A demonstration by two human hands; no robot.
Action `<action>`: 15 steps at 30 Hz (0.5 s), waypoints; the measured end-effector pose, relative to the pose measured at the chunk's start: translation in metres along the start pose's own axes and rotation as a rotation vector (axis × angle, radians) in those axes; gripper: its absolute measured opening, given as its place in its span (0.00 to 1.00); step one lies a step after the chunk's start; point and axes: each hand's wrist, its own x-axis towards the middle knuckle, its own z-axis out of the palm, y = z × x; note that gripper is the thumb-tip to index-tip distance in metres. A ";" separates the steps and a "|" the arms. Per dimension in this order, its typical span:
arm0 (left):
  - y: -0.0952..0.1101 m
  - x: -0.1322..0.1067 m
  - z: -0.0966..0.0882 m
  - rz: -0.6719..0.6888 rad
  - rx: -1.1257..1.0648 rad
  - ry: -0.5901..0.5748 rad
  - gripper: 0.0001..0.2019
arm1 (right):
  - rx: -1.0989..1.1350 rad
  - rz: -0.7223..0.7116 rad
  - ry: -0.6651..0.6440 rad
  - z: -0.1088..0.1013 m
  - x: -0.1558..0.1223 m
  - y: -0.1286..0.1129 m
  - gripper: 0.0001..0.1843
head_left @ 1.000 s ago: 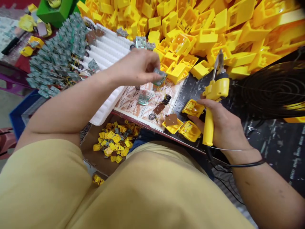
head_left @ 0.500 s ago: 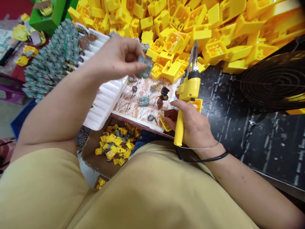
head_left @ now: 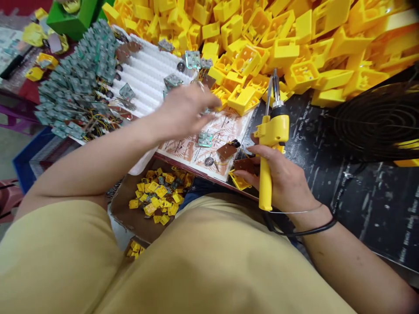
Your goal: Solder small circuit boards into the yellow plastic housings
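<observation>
Yellow soldering iron (head_left: pixel 271 131), right hand (head_left: pixel 281 176), left hand (head_left: pixel 186 111) near one board (head_left: pixel 205 138)

"Can anything here actually be read?"

"No, not one word or number that I can make out."

"What about the black board (head_left: pixel 369 226) at the right of the frame?"

"White marks run along its lower right edge, like printed lettering, but they're too small and worn to read."

"And the sheet (head_left: pixel 225 131) in the middle?"

"Brown and orange markings cover it, but none of them can be read."

"The yellow soldering iron (head_left: pixel 271 131)?"

"Nothing legible on it."

"That paper (head_left: pixel 9 43) at the upper left?"

"There's some printing on it, but it's too small and blurred to tell."
</observation>
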 end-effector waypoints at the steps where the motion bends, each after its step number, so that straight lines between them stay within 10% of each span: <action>1: 0.009 0.004 0.011 0.070 -0.009 -0.067 0.17 | -0.006 0.000 0.010 -0.003 0.000 0.001 0.22; 8: 0.017 0.023 0.049 0.089 -0.107 -0.248 0.08 | -0.091 0.053 0.019 -0.046 -0.001 0.031 0.31; 15: 0.006 0.015 0.040 0.039 -0.568 -0.073 0.06 | -0.040 0.023 -0.042 -0.036 0.000 0.057 0.22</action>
